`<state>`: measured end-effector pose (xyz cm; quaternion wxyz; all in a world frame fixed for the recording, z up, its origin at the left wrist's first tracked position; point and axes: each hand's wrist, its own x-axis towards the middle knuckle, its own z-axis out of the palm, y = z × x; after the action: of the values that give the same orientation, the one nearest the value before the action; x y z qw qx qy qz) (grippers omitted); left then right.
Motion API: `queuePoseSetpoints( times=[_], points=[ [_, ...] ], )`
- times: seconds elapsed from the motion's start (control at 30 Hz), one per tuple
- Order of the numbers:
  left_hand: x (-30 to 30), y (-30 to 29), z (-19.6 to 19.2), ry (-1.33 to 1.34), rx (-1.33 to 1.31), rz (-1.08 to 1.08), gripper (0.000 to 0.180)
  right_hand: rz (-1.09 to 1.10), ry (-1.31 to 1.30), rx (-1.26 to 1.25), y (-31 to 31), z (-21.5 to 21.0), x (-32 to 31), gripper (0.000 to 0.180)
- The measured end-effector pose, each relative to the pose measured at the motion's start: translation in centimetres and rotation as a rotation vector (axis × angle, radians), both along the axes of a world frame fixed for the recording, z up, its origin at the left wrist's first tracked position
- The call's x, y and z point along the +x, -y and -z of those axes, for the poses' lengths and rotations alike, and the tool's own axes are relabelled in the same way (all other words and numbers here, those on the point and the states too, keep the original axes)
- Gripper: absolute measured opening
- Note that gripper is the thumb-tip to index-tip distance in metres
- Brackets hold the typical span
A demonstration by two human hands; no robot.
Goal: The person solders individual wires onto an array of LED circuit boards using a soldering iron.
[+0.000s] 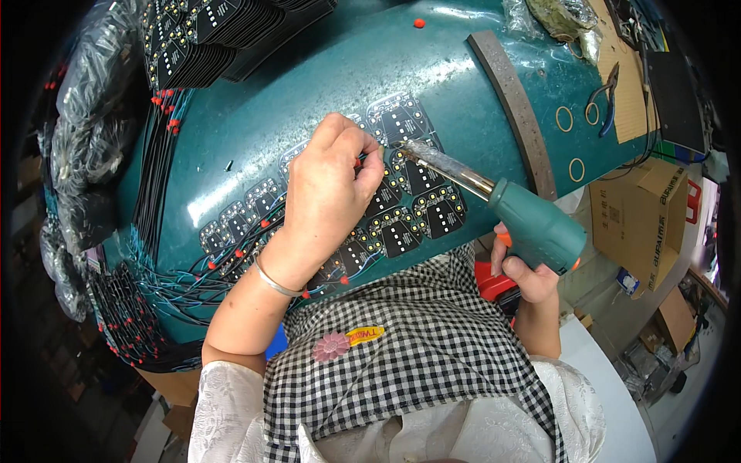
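Note:
My left hand (333,181) is closed in a pinch over the circuit boards, with a thin wire at its fingertips; a bit of red shows by the thumb. In my right hand (532,279) is a green soldering gun (539,228), its metal barrel pointing left. The gun's tip is close to the left fingertips, above the boards; whether it touches anything I cannot tell. Several black circuit boards (400,236) with small yellowish-white parts lie in rows on the green mat. Black wires with red ends (239,253) lie across the left boards, partly hidden by my left forearm.
A stack of circuit boards (224,46) stands at the far left, beside a long wire bundle (154,170). On the right are a curved dark bar (513,112), rubber rings (576,170), pliers (610,104) and, lower down, a cardboard box (637,220). Plastic-wrapped bundles (85,147) line the left edge.

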<state>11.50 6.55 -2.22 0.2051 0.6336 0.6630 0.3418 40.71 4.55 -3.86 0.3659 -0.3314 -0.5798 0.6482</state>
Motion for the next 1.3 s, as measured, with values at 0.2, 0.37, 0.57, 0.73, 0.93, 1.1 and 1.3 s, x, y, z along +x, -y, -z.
queuePoseSetpoints(
  times=[0.2,0.37,0.57,0.73,0.93,1.1,1.3],
  points=[
    [-0.3,0.0,-0.1,0.008,-0.024,-0.006,0.008,0.002,0.003,-0.065,-0.1,-0.1,-0.4,0.048],
    [-0.2,0.1,-0.2,0.009,-0.025,-0.006,0.008,0.002,0.050,-0.035,0.0,0.0,-0.6,0.048],
    [-0.1,0.1,-0.2,-0.001,-0.010,0.001,0.008,0.030,0.058,-0.028,-0.2,-0.2,-0.8,0.053],
    [-0.1,0.0,0.2,-0.008,0.005,0.004,0.008,0.082,-0.098,-0.225,-0.6,-1.5,-0.8,0.067],
    [-0.5,0.1,-0.4,-0.027,-0.017,0.003,0.006,0.180,-0.257,-0.141,-1.4,-1.4,-3.8,0.069],
    [-2.2,1.1,-1.4,-0.280,0.074,0.142,0.010,0.090,-0.264,-0.132,-0.8,-1.0,-5.9,0.071],
    [-3.9,3.0,-0.6,-0.313,0.176,0.249,0.018,0.165,-0.169,-0.110,0.1,-1.1,-5.4,0.074]
  ],
)
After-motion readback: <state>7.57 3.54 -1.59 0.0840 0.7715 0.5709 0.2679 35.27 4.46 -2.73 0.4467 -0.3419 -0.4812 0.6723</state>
